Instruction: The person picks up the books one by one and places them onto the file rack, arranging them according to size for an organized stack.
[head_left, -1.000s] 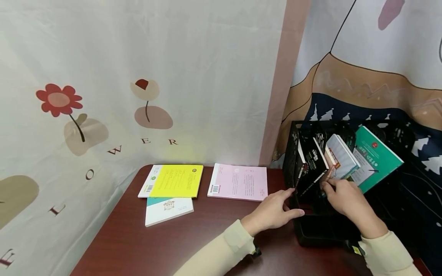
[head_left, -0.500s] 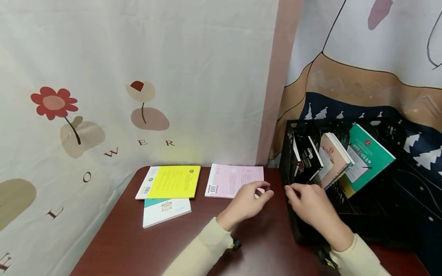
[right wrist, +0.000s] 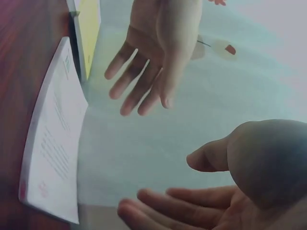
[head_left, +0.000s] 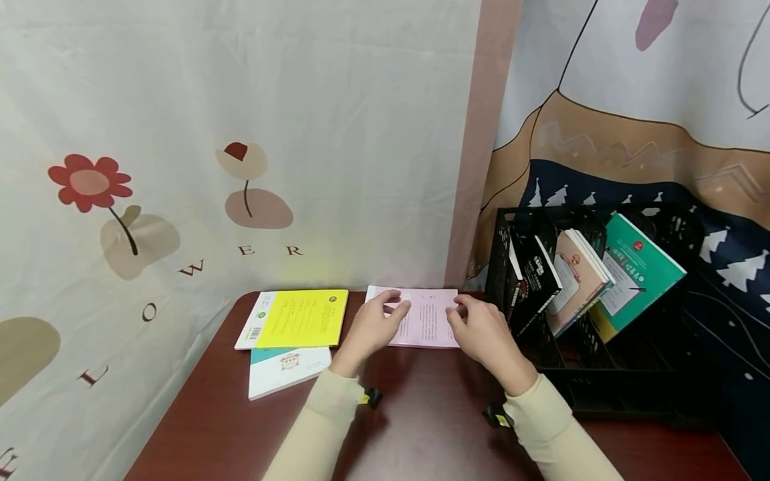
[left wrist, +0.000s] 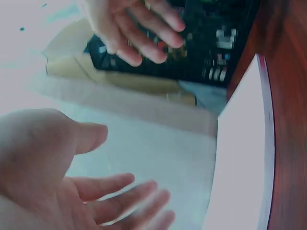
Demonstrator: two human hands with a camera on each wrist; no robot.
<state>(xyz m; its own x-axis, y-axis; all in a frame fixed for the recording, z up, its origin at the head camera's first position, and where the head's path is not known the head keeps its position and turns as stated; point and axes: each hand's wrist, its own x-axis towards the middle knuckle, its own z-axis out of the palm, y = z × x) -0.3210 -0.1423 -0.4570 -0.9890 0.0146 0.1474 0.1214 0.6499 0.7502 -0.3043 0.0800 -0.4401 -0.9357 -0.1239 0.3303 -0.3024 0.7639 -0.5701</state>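
Observation:
A pink book point(head_left: 421, 321) lies flat on the table by the wall, its back cover up. My left hand point(head_left: 373, 327) hovers over its left side, and my right hand point(head_left: 484, 331) over its right edge. In the left wrist view the left hand point(left wrist: 91, 177) has its fingers spread and holds nothing, with the book point(left wrist: 244, 153) beyond the fingertips. The right hand point(right wrist: 206, 182) likewise has relaxed, parted fingers around nothing in the right wrist view, the book's printed cover point(right wrist: 55, 134) standing off to the left of them.
Left of the pink book, a yellow book point(head_left: 303, 321) overlaps a white and teal book point(head_left: 289, 367). At the right stands a black file rack point(head_left: 619, 394) with black books point(head_left: 535, 280), a beige book point(head_left: 571, 277) and a green book point(head_left: 644, 267) leaning in its slots. A printed curtain point(head_left: 373, 133) hangs behind.
The right hand has left the books in the rack and both hands have moved left, over the pink book. The beige book now leans in its slot, free of the hand.

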